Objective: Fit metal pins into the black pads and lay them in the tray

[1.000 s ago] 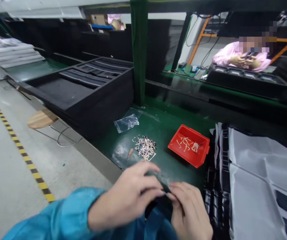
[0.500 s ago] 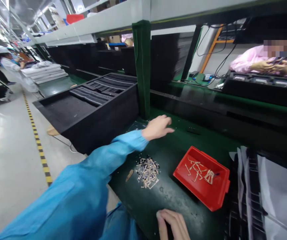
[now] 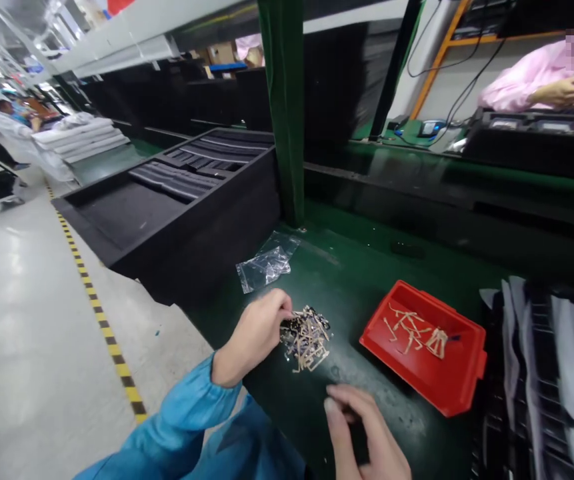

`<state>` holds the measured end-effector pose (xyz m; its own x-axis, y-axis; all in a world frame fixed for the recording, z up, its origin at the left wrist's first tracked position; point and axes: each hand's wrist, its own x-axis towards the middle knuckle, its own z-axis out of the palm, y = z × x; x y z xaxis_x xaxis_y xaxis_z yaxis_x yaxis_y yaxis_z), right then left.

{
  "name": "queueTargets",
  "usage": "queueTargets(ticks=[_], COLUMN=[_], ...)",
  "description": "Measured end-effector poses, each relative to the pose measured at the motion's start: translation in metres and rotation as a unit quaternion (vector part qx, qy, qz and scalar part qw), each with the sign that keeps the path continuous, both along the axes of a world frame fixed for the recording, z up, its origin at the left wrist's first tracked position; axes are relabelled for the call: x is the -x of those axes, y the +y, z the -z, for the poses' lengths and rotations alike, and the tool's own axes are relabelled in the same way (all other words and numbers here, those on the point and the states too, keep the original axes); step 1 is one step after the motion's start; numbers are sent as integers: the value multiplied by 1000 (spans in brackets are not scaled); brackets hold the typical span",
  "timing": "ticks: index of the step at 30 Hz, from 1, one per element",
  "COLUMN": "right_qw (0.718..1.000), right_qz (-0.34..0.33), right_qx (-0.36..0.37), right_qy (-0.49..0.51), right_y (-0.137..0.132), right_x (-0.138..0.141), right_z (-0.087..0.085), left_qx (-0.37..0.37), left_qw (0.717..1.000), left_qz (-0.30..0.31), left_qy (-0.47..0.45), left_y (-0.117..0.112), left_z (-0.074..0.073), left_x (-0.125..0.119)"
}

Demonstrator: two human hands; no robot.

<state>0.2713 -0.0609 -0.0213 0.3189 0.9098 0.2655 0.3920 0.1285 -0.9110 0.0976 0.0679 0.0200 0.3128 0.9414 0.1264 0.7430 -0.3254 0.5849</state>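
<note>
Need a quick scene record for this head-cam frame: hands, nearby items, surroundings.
left hand: bare left hand, fingers at the edge of a loose pile of small tan and dark pieces
right hand: bare right hand, fingers drawn together above the dark green workbench; anything held is hidden
nearby: red plastic tray holding tan pieces; crumpled clear plastic bag
rest: black foam-lined case; co-worker in a pink sleeve across the bench

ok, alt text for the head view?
A person's left hand touches the edge of a pile of small tan and dark parts on a green workbench, with the right hand curled nearby. A red tray holds tan pieces; a clear plastic bag lies beyond.
</note>
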Motion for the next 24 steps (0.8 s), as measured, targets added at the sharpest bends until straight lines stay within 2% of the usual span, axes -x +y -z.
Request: queueTargets(ticks=[2,4,7,12,19,24], right_qw=[999,997,994,988,978,983], right_qz=[-30,-51,-52,-77,-106,-94], right_qx=[35,63,95,129,158,123], right_qy=[-13,-15,4,44,87,98], right_y=[12,22,27,23,23,24], right_x=[-2,-3,-5,-11,-14,-12], right_z=[-8,-12,-14,-18,-20,-17], left_qx=[23,38,44,46,32,22], left_qw=[992,976,960,948,944,952], left_qz=[119,206,261,294,307,278], left_qy=[-32,-61,-92,-109,-114,-128], left_y=[1,2,4,10,14,-4], left_z=[-11,-17,-18,-16,-16,-18], left_x=[-2,-7,-14,-17,-14,-14])
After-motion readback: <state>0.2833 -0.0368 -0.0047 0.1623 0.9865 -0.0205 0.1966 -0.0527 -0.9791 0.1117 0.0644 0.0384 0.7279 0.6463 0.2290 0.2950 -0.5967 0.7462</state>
